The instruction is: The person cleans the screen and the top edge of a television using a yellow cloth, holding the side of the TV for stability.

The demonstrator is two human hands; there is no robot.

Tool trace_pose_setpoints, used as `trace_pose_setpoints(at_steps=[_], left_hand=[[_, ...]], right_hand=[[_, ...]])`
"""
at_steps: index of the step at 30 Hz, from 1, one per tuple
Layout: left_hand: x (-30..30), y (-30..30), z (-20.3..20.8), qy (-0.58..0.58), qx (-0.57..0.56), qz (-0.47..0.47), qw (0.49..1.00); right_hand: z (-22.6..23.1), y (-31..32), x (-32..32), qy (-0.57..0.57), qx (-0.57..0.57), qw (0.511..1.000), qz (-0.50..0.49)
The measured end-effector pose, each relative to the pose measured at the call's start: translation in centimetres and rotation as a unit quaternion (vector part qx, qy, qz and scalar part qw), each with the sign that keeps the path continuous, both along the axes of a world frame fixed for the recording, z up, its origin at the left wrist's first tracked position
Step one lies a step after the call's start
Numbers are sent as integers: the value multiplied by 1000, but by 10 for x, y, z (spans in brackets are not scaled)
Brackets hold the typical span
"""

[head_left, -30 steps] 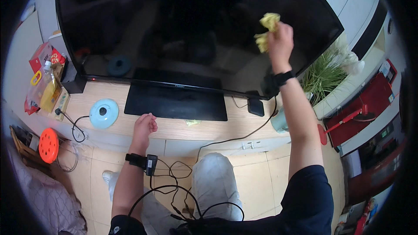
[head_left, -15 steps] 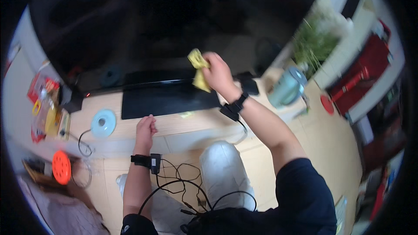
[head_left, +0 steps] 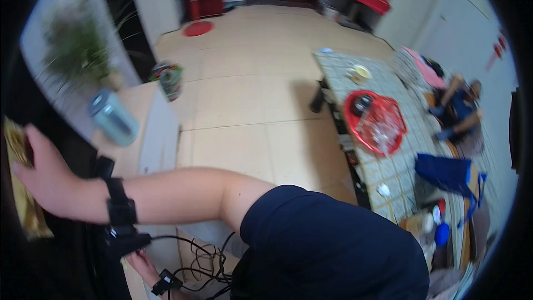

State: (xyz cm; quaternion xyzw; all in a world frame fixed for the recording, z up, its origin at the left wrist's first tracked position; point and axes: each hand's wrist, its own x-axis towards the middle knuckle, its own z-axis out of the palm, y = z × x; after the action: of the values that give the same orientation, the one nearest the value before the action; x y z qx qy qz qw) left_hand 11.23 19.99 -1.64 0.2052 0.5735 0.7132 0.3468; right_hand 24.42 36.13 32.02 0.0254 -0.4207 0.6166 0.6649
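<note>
The person's right hand point(head_left: 50, 175) is closed around a crumpled yellow cloth point(head_left: 25, 189), fingers bent over it, at the left rim of the view and in front of a dark screen point(head_left: 55, 122); whether the cloth presses on the screen cannot be told. The left hand point(head_left: 142, 265), low in the view and well apart from the right, is near the front edge of a pale wooden cabinet point(head_left: 141, 100); the black wristband point(head_left: 119, 205) on the right arm partly covers it, so whether its fingers grip anything cannot be told. Black cables point(head_left: 205, 261) loop beside the left wrist. On the cabinet, a pale blue jug point(head_left: 114, 118) stands upright near the far end, with a grassy green plant point(head_left: 78, 50) behind it. A colourful bag point(head_left: 169, 78) sits just beside the cabinet's far corner. Across the tiled floor point(head_left: 244, 100) is a table point(head_left: 397, 203) with a patterned cover. Near the tabletop's left edge lies a red basket point(head_left: 351, 119) holding clear plastic point(head_left: 383, 128) and a dark round item point(head_left: 362, 104); a small yellowish bowl point(head_left: 362, 72) is closer to the far edge. A blue bag point(head_left: 441, 173) stands by the tabletop's right edge, and jars point(head_left: 419, 223) cluster toward the near end. Beyond the right edge another person point(head_left: 463, 105) sits, blurred.
</note>
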Motion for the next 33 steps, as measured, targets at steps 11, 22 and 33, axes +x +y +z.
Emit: trace_pose_setpoints(at_steps=[11,22,33], left_hand=[[56,62,6,-36,-94,-44,994],[53,61,-14,-136,-109,-3,985],[43,65,-26,-141,-127,-29,981]], right_hand=[[-375,73,154,-165,-514,789,292],[-338,58,173,-290,-408,799,333],[-335,55,186,-248,-376,821,350]])
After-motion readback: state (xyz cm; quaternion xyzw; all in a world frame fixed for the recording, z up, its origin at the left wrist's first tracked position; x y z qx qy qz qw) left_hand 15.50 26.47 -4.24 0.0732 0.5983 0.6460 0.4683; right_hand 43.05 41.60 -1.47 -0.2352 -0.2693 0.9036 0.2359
